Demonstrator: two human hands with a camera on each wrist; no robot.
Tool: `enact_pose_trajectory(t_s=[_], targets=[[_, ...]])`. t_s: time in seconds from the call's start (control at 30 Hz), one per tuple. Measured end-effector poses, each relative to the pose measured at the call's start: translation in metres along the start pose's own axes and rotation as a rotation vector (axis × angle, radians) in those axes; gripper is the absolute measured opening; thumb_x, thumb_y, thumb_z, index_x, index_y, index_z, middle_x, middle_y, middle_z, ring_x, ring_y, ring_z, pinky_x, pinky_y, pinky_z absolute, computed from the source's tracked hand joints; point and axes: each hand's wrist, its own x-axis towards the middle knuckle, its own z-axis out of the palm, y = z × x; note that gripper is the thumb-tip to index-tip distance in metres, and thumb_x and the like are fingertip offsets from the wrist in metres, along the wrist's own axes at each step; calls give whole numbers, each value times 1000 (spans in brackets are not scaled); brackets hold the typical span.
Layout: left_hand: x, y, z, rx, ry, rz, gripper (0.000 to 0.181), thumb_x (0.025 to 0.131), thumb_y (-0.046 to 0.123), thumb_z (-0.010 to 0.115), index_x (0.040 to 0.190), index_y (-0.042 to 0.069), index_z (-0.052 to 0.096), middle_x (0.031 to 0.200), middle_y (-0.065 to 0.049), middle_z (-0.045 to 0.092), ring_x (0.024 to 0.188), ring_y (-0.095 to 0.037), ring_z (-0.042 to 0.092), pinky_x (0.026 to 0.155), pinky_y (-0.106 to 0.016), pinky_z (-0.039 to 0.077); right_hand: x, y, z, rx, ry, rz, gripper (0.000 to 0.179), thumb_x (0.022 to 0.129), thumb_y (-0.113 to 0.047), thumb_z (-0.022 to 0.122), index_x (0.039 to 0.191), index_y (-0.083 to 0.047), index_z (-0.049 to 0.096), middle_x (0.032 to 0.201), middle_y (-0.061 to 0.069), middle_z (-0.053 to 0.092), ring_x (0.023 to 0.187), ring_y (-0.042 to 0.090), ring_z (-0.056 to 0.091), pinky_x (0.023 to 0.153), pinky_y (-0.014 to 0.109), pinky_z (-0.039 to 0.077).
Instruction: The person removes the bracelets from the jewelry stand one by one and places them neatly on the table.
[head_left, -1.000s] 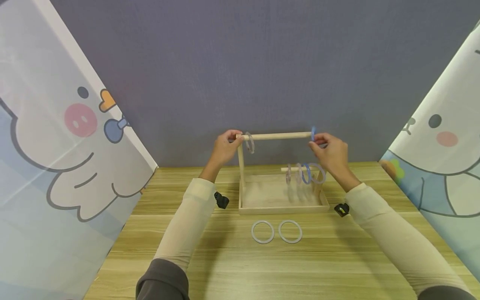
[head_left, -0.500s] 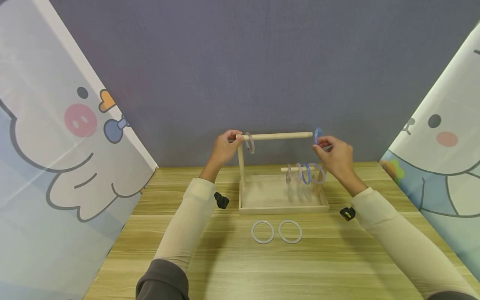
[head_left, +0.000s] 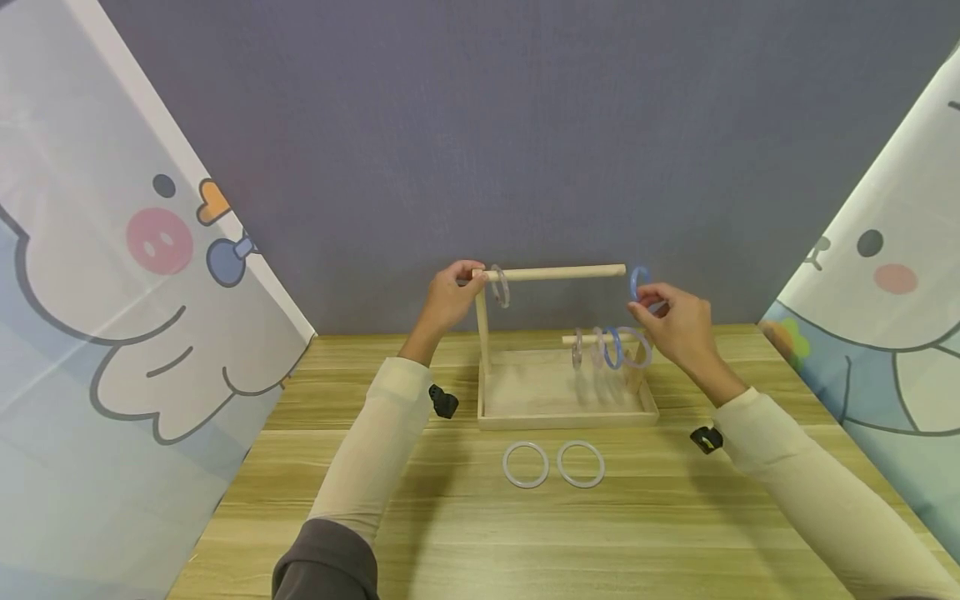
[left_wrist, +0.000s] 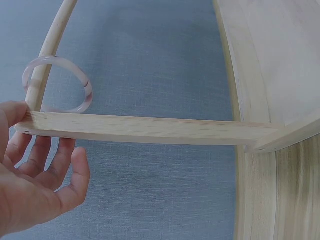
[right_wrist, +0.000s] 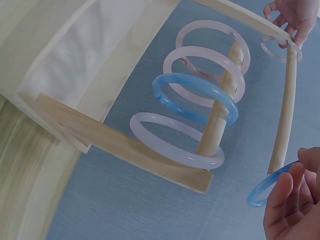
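Note:
My left hand (head_left: 447, 297) grips the top corner of the wooden rack's left post (head_left: 483, 329), thumb on one side and fingers on the other. Close by, a clear, brown-flecked bangle (left_wrist: 88, 95) hangs on the upper rod (head_left: 562, 272). Between thumb and fingers, my right hand (head_left: 681, 327) pinches a blue bangle (right_wrist: 257, 198), held just off the rod's free right end in the head view. Lower down, the short rod (right_wrist: 214, 131) carries several bangles: a lavender one (right_wrist: 150, 140), another blue one (right_wrist: 192, 82) and pinkish ones (right_wrist: 204, 51).
Two pale bangles, one left (head_left: 508, 473) and one right (head_left: 597, 475), lie flat on the wood-grain table (head_left: 480, 542) before the rack's tray base (head_left: 567, 422). Small black objects sit near each sleeve, left (head_left: 443, 402) and right (head_left: 707, 439). A grey panel (head_left: 480, 150) stands behind.
My right hand has drawn the blue bangle from the upper rod's right end, rightward and slightly down, leaving a gap. The left hand stays on the post.

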Motion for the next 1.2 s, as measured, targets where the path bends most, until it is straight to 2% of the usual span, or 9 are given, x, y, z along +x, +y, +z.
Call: enact_pose_trajectory(t_s=[0.4,0.53,0.83,1.03,1.2], targets=[[-1,2,2,-21,-1,-11,31,102,34,63,126,15,67,119,-8,68,110,-25,66,92,-44,55,-22,8,-4,-32,-30,-171,17,85,-5,81,99,3,75,78,13,74,56,1,56,48,11,42],[-1,2,2,-22,-2,-11,31,102,34,63,126,14,67,119,-8,68,110,-25,66,91,-44,55,-30,8,-6,-28,-41,-204,17,82,-2,82,96,2,76,76,11,73,54,-1,53,45,13,39],[-1,3,0,-27,-13,7,33,103,32,61,129,12,66,120,-10,67,109,-26,65,89,-42,55,-44,7,-10,-53,-89,-285,20,76,-2,86,93,-1,77,73,4,73,53,-4,51,45,14,37],[-1,3,0,-29,-14,-2,34,103,33,61,129,13,66,120,-10,67,109,-26,65,89,-43,55,-54,9,-10,-28,-126,-374,22,72,1,87,91,-5,78,70,-3,69,52,-7,44,44,12,33],[-1,3,1,-23,-11,-7,34,103,34,61,129,12,65,120,-10,67,108,-26,65,88,-42,55,-63,10,-11,-10,-173,-416,25,71,1,88,92,-6,78,71,-7,67,54,-10,39,46,11,33]])
